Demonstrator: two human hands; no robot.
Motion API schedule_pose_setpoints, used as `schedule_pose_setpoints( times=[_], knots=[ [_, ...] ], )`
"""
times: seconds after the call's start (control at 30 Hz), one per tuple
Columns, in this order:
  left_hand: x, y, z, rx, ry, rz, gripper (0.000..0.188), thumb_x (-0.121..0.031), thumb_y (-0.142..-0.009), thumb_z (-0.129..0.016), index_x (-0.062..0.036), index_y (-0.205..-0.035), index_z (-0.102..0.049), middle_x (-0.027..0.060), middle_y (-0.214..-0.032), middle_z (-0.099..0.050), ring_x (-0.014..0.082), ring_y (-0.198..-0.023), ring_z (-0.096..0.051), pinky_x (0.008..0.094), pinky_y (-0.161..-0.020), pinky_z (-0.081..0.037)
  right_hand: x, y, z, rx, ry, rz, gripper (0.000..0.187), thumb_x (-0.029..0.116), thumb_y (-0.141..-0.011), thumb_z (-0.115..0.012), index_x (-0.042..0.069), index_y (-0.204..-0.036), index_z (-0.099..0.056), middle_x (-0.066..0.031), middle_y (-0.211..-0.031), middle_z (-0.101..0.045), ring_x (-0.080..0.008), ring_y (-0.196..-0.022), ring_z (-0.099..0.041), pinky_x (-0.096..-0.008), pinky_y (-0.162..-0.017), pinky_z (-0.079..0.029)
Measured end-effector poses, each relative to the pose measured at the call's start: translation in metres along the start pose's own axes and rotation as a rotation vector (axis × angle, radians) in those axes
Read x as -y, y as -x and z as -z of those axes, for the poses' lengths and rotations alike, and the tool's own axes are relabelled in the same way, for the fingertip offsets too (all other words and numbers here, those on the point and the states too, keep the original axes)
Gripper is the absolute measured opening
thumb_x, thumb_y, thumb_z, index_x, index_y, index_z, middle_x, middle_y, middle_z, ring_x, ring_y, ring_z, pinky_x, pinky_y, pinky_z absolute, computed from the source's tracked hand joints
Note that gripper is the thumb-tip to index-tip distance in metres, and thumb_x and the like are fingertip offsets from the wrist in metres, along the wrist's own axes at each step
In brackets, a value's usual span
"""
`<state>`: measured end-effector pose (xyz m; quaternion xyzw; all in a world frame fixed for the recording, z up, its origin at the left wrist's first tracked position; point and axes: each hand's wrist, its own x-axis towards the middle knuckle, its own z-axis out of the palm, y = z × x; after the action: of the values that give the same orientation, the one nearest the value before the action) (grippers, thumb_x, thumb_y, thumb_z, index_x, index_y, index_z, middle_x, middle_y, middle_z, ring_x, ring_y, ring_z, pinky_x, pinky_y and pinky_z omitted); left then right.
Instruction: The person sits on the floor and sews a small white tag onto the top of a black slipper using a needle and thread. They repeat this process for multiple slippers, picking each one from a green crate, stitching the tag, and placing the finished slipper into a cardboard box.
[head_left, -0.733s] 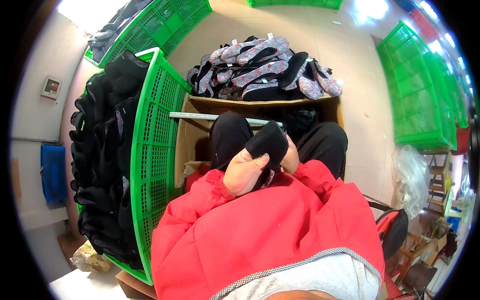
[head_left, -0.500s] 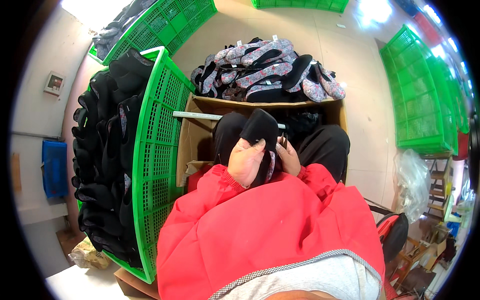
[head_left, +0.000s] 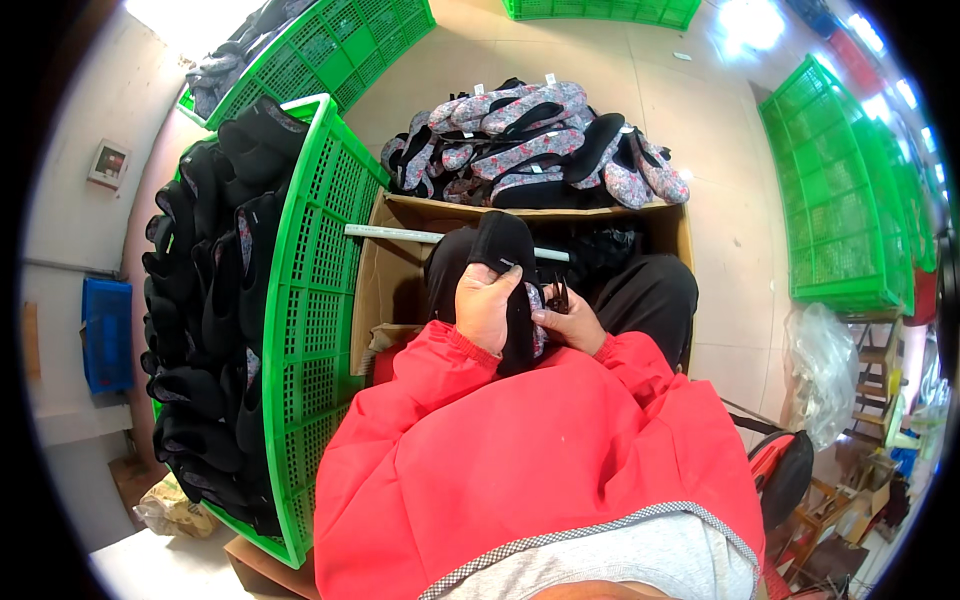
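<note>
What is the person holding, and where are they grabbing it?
The left hand grips a black slipper around its middle, sole up. The right hand holds small scissors against it.

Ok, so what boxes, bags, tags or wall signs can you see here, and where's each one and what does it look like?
Cardboard box: open, brown, in front of the knees, a pale bar across its top.
Small tag: whitish, on the black slipper that the left hand holds.
Wall plate: small, square, pale with a red mark, far left.
Clear plastic bag: crumpled, on the floor at right.
Small white tags: on the patterned slipper pile.
</note>
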<state>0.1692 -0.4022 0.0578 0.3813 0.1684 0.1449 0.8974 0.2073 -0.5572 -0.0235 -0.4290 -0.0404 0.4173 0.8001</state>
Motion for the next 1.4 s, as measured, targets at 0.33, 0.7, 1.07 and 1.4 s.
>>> schedule_pose_setpoints(
  times=[0.33, 0.7, 1.07, 1.4],
  knots=[
    [0.021, 0.013, 0.023, 0.064, -0.811, -0.142, 0.024, 0.002, -0.090, -0.064, 0.0096, -0.112, -0.060, 0.0112, -0.107, -0.067, 0.0167, -0.099, -0.063, 0.0284, -0.089, -0.049, -0.014, -0.005, -0.009, -0.302, 0.429, 0.168, 0.017, -0.001, -0.087, -0.066, 0.007, -0.089, -0.052, 0.0035, -0.074, -0.055, -0.0045, -0.066, -0.052, -0.0220, -0.060, -0.043],
    [-0.017, 0.013, 0.056, -0.174, -1.211, -0.515, 0.029, 0.003, -0.081, -0.071, -0.0010, -0.109, -0.065, 0.0100, -0.101, -0.061, 0.0187, -0.090, -0.063, 0.0279, -0.070, -0.053, -0.036, -0.021, 0.000, -0.284, 0.227, 0.119, 0.014, -0.003, -0.091, -0.061, 0.004, -0.103, -0.059, 0.0013, -0.088, -0.064, -0.0074, -0.076, -0.058, -0.0236, -0.072, -0.049],
    [-0.009, -0.001, 0.082, -0.013, -1.142, -0.330, 0.027, 0.002, -0.080, -0.074, 0.0010, -0.104, -0.063, 0.0072, -0.089, -0.062, 0.0172, -0.074, -0.064, 0.0266, -0.068, -0.053, -0.048, -0.025, 0.009, -0.291, 0.240, 0.043, 0.022, -0.003, -0.092, -0.060, 0.002, -0.114, -0.061, -0.0004, -0.097, -0.068, -0.0093, -0.085, -0.062, -0.0255, -0.080, -0.051],
    [-0.015, 0.018, 0.060, 0.128, -1.299, -0.408, 0.022, 0.001, -0.076, -0.074, -0.0030, -0.087, -0.055, 0.0106, -0.080, -0.055, 0.0265, -0.068, -0.060, 0.0340, -0.060, -0.049, -0.067, -0.030, 0.029, -0.232, 0.121, -0.041, 0.015, 0.000, -0.091, -0.064, 0.002, -0.107, -0.063, -0.0014, -0.094, -0.067, -0.0099, -0.080, -0.061, -0.0261, -0.075, -0.051]
  ],
)
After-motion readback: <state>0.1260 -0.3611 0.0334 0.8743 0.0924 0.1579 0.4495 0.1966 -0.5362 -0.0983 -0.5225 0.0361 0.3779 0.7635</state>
